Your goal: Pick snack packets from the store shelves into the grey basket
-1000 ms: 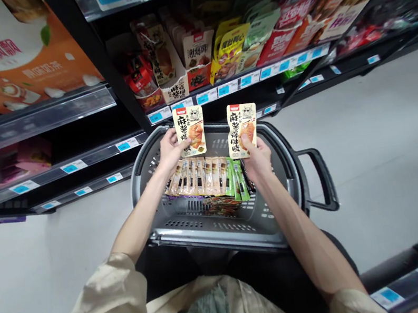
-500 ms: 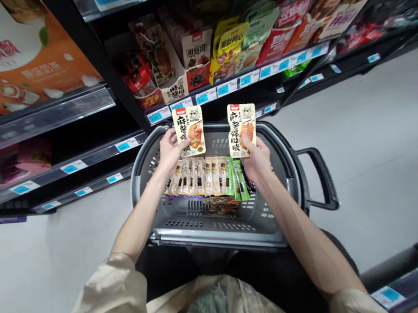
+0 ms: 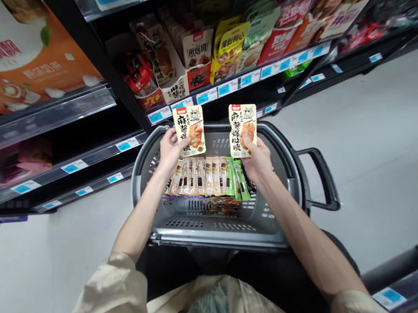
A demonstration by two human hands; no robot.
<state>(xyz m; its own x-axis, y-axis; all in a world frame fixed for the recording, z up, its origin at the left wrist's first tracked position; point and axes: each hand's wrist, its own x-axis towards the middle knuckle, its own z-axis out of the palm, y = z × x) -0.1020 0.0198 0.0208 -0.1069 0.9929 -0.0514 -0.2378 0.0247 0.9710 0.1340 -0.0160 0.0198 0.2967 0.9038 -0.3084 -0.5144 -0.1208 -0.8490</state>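
Observation:
My left hand (image 3: 170,150) pinches a cream snack packet (image 3: 190,127) with a red label and a food picture, thumb on its front. A matching snack packet (image 3: 242,124) is in my right hand (image 3: 258,159), gripped by its lower right edge. Both packets are upright, fronts toward me, apart from each other above the far rim of a grey shopping basket (image 3: 214,237). Inside the basket, beige sachets (image 3: 196,177) lie in a row, with green sachets (image 3: 237,178) at the right end. Darker packets (image 3: 221,205) lie below them.
Ahead, a shelf holds snack boxes, including a box of similar cream packets (image 3: 164,59) and yellow packets (image 3: 229,49). Price tags (image 3: 207,96) line its edge. At left stands a large orange carton (image 3: 15,55). The basket's black handle (image 3: 323,180) sticks out right. Another shelf edge (image 3: 415,285) is at lower right.
Almost nothing differs. The right packet appears very slightly further right, and both hands keep their grip.

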